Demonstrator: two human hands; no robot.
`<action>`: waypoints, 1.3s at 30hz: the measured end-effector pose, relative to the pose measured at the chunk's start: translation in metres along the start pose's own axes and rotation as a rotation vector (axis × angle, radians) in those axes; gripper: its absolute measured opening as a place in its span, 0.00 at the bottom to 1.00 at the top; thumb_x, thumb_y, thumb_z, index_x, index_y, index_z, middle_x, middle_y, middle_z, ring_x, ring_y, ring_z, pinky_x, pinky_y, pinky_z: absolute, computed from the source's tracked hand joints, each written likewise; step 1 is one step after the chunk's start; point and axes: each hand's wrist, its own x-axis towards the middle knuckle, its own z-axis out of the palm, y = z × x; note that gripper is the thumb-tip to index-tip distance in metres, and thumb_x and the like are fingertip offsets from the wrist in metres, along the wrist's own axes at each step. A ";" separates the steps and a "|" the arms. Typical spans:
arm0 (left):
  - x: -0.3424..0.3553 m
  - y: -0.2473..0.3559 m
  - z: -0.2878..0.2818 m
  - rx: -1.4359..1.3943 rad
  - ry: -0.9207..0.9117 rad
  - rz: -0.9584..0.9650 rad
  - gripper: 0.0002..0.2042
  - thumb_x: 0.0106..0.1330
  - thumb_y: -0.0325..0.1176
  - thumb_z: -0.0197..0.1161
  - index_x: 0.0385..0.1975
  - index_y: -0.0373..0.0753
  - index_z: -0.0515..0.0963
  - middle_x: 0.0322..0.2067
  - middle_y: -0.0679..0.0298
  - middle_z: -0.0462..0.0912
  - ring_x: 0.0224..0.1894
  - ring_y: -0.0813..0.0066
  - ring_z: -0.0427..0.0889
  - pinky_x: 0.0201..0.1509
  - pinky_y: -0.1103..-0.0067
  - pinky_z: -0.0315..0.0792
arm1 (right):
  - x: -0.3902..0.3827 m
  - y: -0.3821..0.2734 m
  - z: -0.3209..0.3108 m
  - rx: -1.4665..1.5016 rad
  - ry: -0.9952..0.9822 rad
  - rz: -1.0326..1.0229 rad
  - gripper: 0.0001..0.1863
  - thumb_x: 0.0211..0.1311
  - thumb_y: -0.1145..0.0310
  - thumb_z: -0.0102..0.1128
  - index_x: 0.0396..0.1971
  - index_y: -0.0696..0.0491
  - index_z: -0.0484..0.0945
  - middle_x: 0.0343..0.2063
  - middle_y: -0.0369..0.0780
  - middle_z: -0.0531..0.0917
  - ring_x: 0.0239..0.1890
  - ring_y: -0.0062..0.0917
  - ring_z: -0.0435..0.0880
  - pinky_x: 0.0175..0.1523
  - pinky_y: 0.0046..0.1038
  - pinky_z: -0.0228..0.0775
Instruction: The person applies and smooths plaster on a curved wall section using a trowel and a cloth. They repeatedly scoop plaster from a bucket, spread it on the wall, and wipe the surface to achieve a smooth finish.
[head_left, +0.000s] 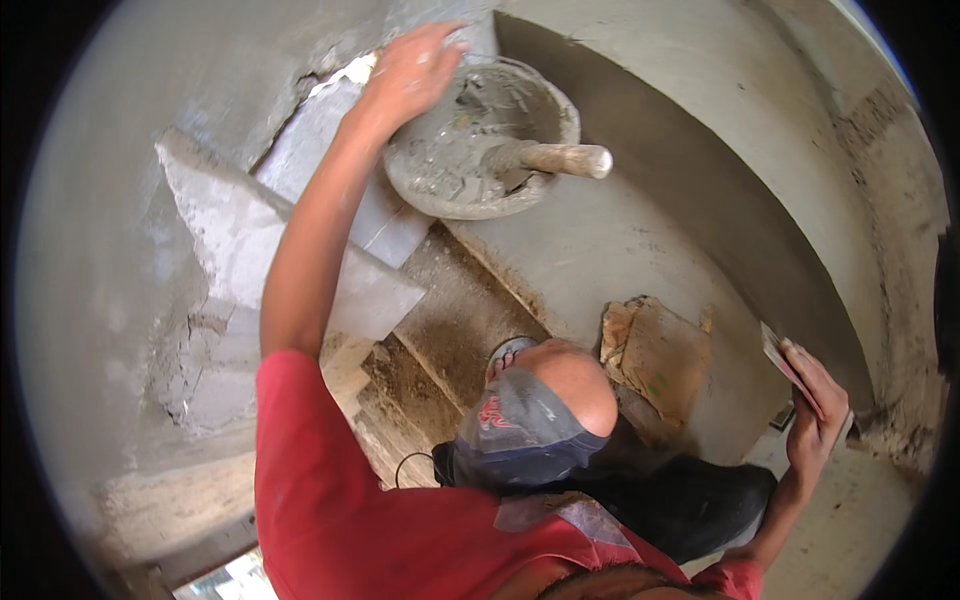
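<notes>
My left hand (415,75) is at the far left rim of a mortar-crusted bowl (480,205), fingers stretched out and holding nothing. Grey wet mortar (440,150) lies inside the bowl. A mortar-caked tool rests in it, its wooden handle (568,160) sticking out over the right rim. Over at the right, my right hand (815,405) grips a thin flat trowel (783,362) by the curved wall; its blade is seen nearly edge-on. Most of the trowel's grip is hidden by the fingers.
A crumpled brown paper bag (665,355) lies on the grey surface ahead of my knee. Pale broken slabs (235,225) lean at the left. Dirty steps (450,300) drop beside my foot. A darker grey band (680,150) follows the curved wall (800,170).
</notes>
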 end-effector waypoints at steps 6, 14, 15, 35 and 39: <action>0.071 -0.036 0.079 0.238 -0.628 -0.096 0.24 0.81 0.51 0.54 0.53 0.36 0.86 0.53 0.42 0.87 0.61 0.42 0.83 0.68 0.54 0.74 | -0.001 -0.014 0.005 -0.068 0.010 0.014 0.16 0.71 0.66 0.63 0.49 0.61 0.90 0.48 0.48 0.93 0.56 0.44 0.91 0.63 0.38 0.78; 0.091 0.018 -0.038 0.107 -0.622 -0.188 0.28 0.73 0.58 0.66 0.26 0.34 0.85 0.20 0.61 0.81 0.26 0.68 0.79 0.36 0.66 0.74 | -0.009 -0.009 -0.008 -0.011 0.062 -0.036 0.15 0.69 0.69 0.64 0.49 0.58 0.90 0.47 0.46 0.93 0.55 0.43 0.92 0.61 0.37 0.78; 0.085 0.030 -0.047 0.058 -0.646 -0.170 0.27 0.72 0.56 0.68 0.24 0.35 0.84 0.18 0.64 0.79 0.25 0.72 0.76 0.33 0.68 0.71 | -0.010 -0.007 -0.010 0.002 0.078 -0.057 0.15 0.68 0.69 0.64 0.49 0.59 0.90 0.47 0.46 0.93 0.55 0.43 0.92 0.61 0.38 0.78; -0.087 0.133 -0.197 0.188 -0.476 -0.411 0.22 0.66 0.48 0.79 0.19 0.36 0.83 0.13 0.71 0.69 0.19 0.82 0.63 0.25 0.74 0.60 | -0.016 0.035 0.000 0.131 -0.033 0.028 0.27 0.81 0.53 0.58 0.56 0.65 0.86 0.55 0.53 0.89 0.62 0.42 0.87 0.71 0.40 0.72; -0.128 0.123 -0.174 0.123 -0.563 -0.505 0.18 0.68 0.42 0.78 0.20 0.38 0.84 0.13 0.65 0.75 0.16 0.81 0.67 0.21 0.74 0.60 | -0.006 0.026 0.011 0.134 -0.071 0.050 0.28 0.80 0.51 0.58 0.53 0.65 0.87 0.52 0.53 0.90 0.58 0.42 0.89 0.69 0.40 0.74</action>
